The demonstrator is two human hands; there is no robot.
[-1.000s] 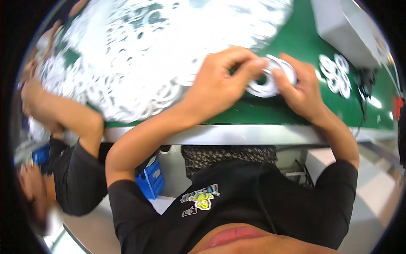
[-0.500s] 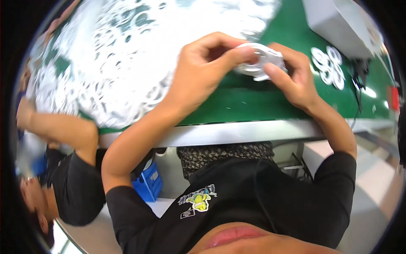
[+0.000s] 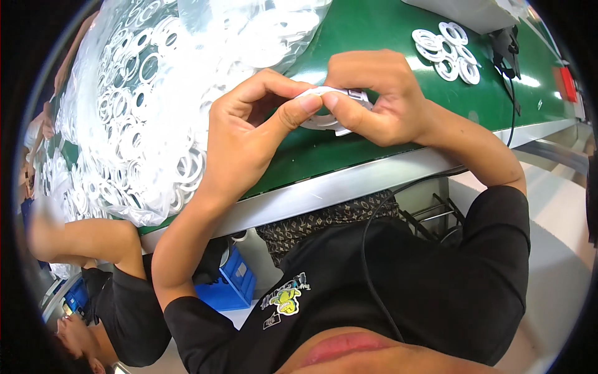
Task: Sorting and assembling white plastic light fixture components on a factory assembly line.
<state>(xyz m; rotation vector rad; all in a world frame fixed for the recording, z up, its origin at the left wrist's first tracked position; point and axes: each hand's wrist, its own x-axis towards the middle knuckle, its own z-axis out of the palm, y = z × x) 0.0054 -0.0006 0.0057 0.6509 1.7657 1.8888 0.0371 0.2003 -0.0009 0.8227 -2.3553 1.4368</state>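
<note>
A white plastic ring [image 3: 325,121] with small tabs on its edge is held up above the green table, between both hands. My left hand [image 3: 255,121] pinches its left side with thumb and forefinger. My right hand [image 3: 377,100] grips the right side, its thumb pressed on the ring next to my left thumb. The fingers hide much of the ring's face and its far edge.
A large clear plastic bag [image 3: 187,75] of many white rings spreads across the table's left. Several loose white rings [image 3: 447,50] lie at the right, near a white box [image 3: 464,14] and a black cabled device [image 3: 503,47]. A co-worker's arm [image 3: 93,240] reaches in at left.
My hands and the ring have shifted left in the picture as the view turned. My thumbs have come together on the ring, which now appears tilted and more covered.
</note>
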